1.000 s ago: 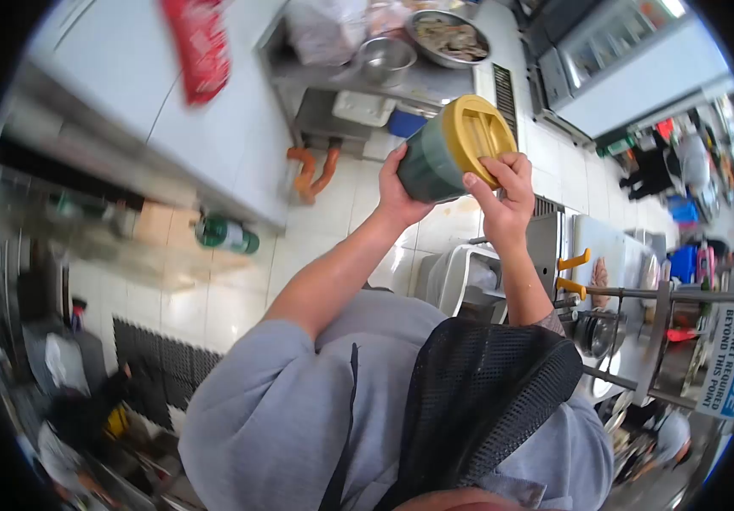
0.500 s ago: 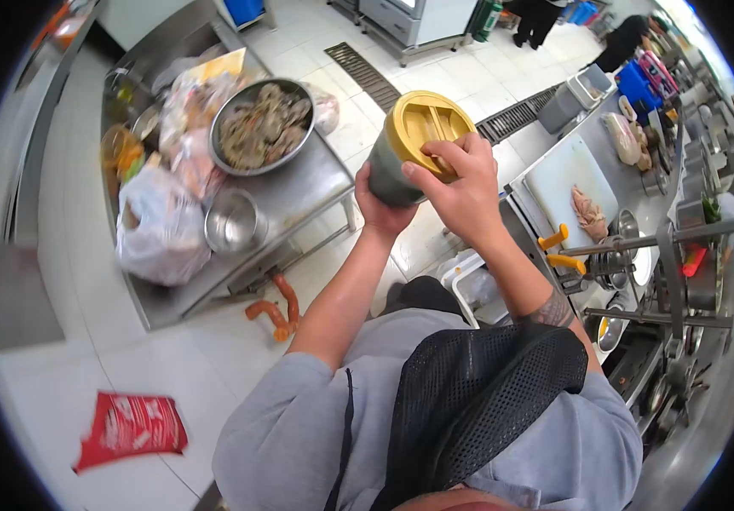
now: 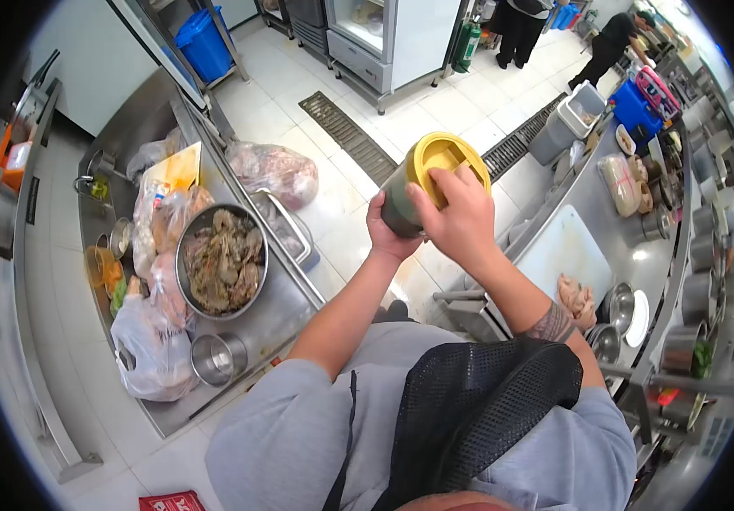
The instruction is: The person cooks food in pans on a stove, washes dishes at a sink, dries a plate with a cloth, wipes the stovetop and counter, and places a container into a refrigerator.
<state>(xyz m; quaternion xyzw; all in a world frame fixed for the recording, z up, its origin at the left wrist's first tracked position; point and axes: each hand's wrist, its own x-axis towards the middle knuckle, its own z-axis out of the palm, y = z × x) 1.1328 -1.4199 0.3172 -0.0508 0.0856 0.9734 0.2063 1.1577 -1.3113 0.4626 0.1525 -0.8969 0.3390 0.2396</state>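
Note:
In front of my chest I hold a dark, tapered container (image 3: 397, 206) with a round yellow lid (image 3: 437, 152), tilted a little. My left hand (image 3: 391, 232) is wrapped round the container's lower side. My right hand (image 3: 460, 211) grips the lid's raised bar with bent fingers, the thumb lying near the rim. The lid sits on the container, so what is inside is hidden. To the left, a steel bowl of raw shrimp (image 3: 222, 262) stands on the metal sink counter (image 3: 286, 298), apart from both hands.
Left: a small steel pot (image 3: 218, 358), a white plastic bag (image 3: 155, 358) and bagged food. Right: a white cutting board (image 3: 564, 251) with raw meat (image 3: 575, 298) and steel bowls (image 3: 619, 305). Ahead, floor drains (image 3: 348, 136), a grey bin (image 3: 558, 128) and two people (image 3: 520, 34) farther off.
My view has shifted, bringing more of the floor and fridge into sight. Both hands still hold the container; my right fingers remain at the lid's bar.

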